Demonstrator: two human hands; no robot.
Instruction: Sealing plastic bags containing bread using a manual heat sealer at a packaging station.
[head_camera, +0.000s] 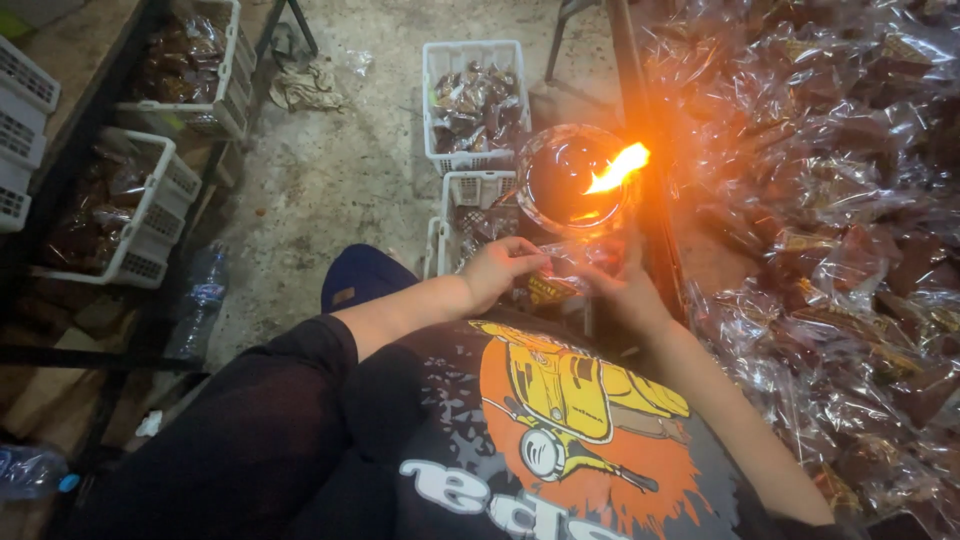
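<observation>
Rough concrete floor lies beneath you as you sit. Your left hand (497, 268) and right hand (622, 290) both pinch a clear plastic packet (562, 268) between them, just above your lap. Just beyond it, a flame (617, 168) burns in a round glass bowl (570, 180). Wrapped packets (830, 200) pile up on the right. Farther off stands a white basket (475, 100) of packets.

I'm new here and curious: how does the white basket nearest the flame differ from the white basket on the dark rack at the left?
The basket by the flame stands on the concrete floor; the rack basket sits raised and tilted. The floor one appears in full light, the rack one in shadow. Both are white, slotted plastic, holding clear-wrapped brown packets.
</observation>
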